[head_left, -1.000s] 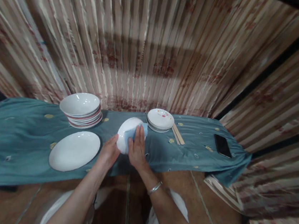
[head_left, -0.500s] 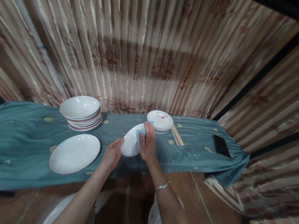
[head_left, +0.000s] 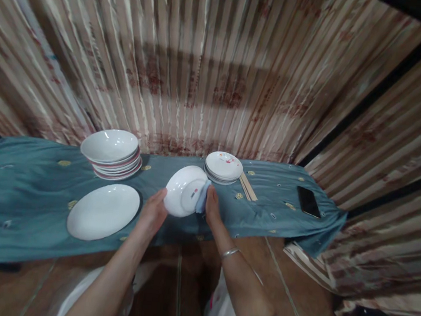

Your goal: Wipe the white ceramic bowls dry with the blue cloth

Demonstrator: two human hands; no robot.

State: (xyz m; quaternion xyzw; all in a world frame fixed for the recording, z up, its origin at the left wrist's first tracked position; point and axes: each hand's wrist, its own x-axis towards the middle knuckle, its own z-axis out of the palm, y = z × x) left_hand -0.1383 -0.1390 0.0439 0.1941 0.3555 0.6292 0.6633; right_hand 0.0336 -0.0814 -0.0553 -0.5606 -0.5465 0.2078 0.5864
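I hold a small white plate (head_left: 185,190) tilted up on edge above the teal tablecloth (head_left: 24,192), its underside with a small label facing me. My left hand (head_left: 154,212) grips its lower left rim. My right hand (head_left: 212,210) presses a light blue cloth (head_left: 202,197) against its right edge; most of the cloth is hidden behind the plate. A silver bangle (head_left: 229,252) is on my right wrist.
A large white plate (head_left: 103,211) lies flat to the left. Behind it stands a stack of white bowls (head_left: 111,153). A stack of small patterned plates (head_left: 223,167) sits behind the held plate, with chopsticks (head_left: 248,186) beside it. A black phone (head_left: 308,201) lies far right. Striped curtains hang behind.
The plate has been turned so its underside with the label faces me. My right hand and the cloth slid from the plate's face to its right edge.
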